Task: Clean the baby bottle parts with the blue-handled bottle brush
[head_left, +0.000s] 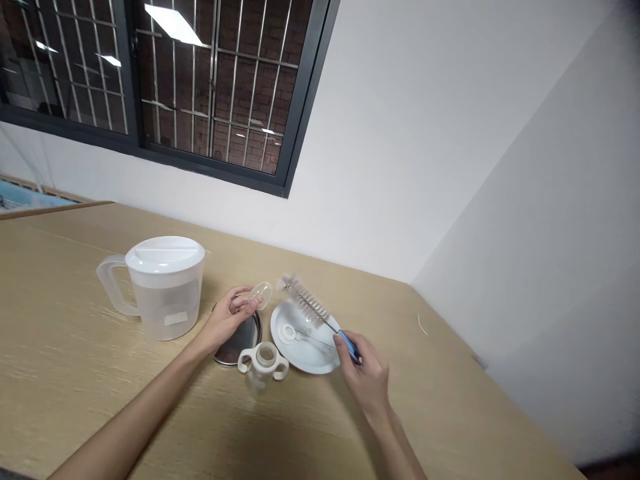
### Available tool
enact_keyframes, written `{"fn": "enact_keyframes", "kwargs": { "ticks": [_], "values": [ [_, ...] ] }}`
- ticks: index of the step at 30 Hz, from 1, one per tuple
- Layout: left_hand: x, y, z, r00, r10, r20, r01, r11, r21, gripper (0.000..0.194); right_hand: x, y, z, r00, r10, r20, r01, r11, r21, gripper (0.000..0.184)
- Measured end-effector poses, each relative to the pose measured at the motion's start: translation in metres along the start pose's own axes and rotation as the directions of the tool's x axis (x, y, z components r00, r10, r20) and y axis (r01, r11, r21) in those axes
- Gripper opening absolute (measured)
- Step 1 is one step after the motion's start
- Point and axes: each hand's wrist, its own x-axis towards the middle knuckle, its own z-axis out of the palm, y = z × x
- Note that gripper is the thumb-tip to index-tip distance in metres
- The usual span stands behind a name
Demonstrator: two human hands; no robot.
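Pinching a clear cap (261,295) between the thumb and fingertips of the left hand (235,310), over a dark round tray (235,350). Gripping a bottle brush (315,310) in the right hand (367,373), by its blue handle (349,347), with thumb pressed against it and fingers curled around. Cannot tell how each hidden fingertip lies there. Pointing the white bristles up and leftward over a pale plate (320,365), near the cap but apart from it. Seeing on the plate a white ring (287,333) and a thin clear tube (317,343). Looking down on a two-handled bottle (257,380), upright on the wooden table (450,407), open at the top, between the tray and the plate on their near side. Farther left, near the tray, finding a see-through pitcher (170,307) under a white lid (165,255).
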Motion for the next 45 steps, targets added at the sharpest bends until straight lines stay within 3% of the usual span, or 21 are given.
{"fn": "enact_keyframes", "kwargs": {
  "ticks": [8, 21, 32, 41, 45],
  "values": [
    [-0.006, 0.008, 0.005, 0.99, -0.136, 0.037, 0.14, 0.975, -0.17, 0.053, 0.001, -0.001, 0.0, 1.0, -0.027, 0.006, 0.027, 1.0, -0.007, 0.011],
    [-0.003, 0.0, 0.004, 0.995, -0.103, -0.007, 0.101, 0.981, -0.167, 0.068, 0.002, 0.001, -0.003, 1.0, -0.019, 0.015, 0.019, 1.0, 0.015, 0.008],
    [0.002, -0.003, 0.004, 0.986, 0.053, -0.157, -0.04, 0.995, 0.088, 0.073, -0.002, -0.001, 0.001, 0.997, -0.06, 0.041, 0.059, 0.998, 0.024, 0.007],
    [0.003, -0.005, 0.002, 0.968, 0.163, -0.191, -0.132, 0.977, 0.165, 0.069, -0.004, -0.001, 0.002, 0.989, -0.088, 0.122, 0.084, 0.996, 0.037, 0.008],
    [0.003, -0.008, 0.003, 0.959, 0.198, -0.205, -0.182, 0.979, 0.094, 0.068, -0.003, 0.001, 0.002, 0.99, -0.086, 0.112, 0.083, 0.996, 0.031, 0.007]
  ]
}}
